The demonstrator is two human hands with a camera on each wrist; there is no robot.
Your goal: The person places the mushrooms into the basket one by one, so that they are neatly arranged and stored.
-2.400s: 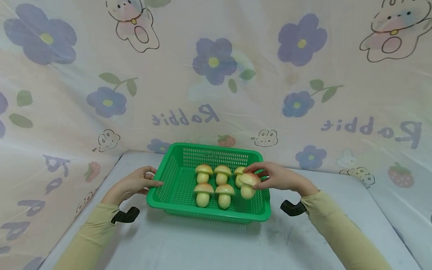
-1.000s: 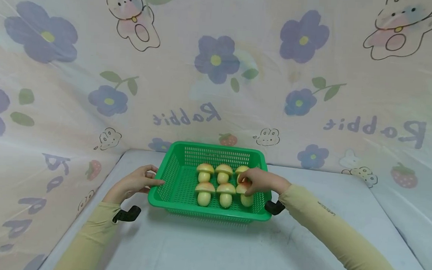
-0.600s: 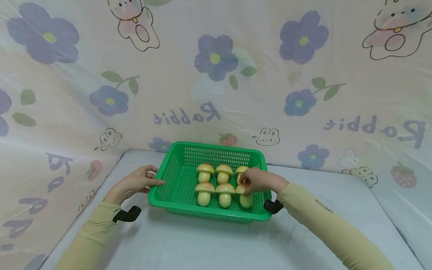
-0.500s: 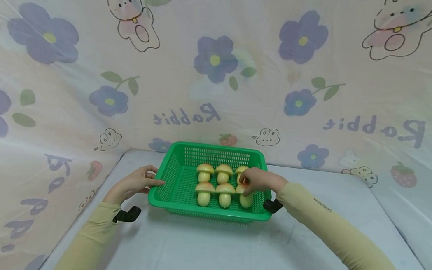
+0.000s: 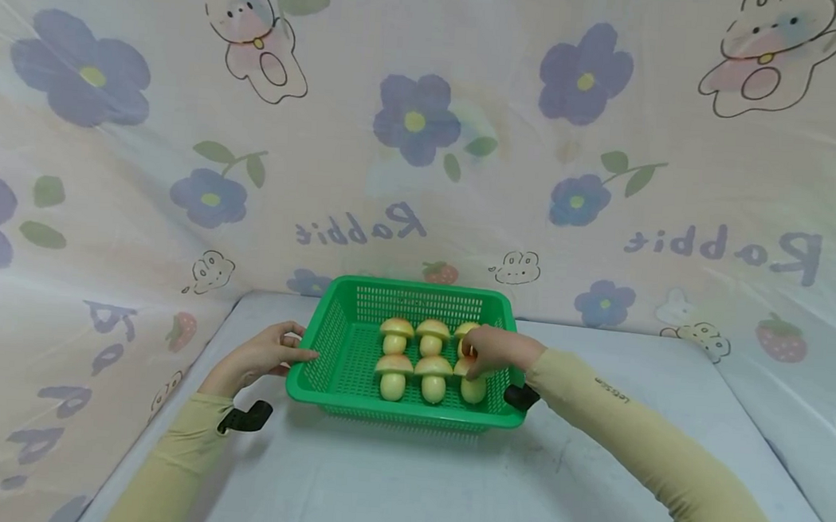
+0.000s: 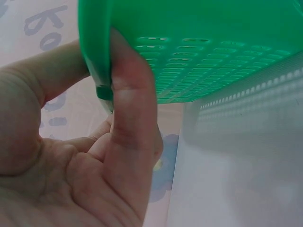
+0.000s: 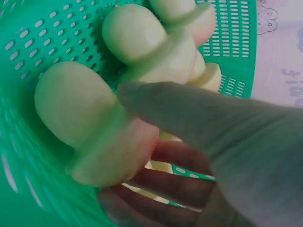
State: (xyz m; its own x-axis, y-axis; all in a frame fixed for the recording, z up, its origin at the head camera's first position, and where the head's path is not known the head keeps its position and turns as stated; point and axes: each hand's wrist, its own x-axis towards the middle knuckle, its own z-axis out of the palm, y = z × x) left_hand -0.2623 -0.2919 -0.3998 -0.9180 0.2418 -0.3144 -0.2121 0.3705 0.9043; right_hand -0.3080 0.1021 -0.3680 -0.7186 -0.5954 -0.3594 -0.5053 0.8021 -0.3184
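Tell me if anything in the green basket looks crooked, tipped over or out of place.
Nothing stands out. The six toy mushrooms sit in two tidy rows of three in the green basket. The right hand grips the front right mushroom, partly hiding it. The left hand holds the basket's left rim.

left hand (image 5: 263, 354) grips basket (image 5: 331, 391) rim | right hand (image 5: 496, 350) holds front-right mushroom (image 5: 472, 387)

Grey table (image 5: 404, 492); printed curtain (image 5: 426, 134) with purple flowers, rabbits, strawberries, "Rabbit" lettering behind.
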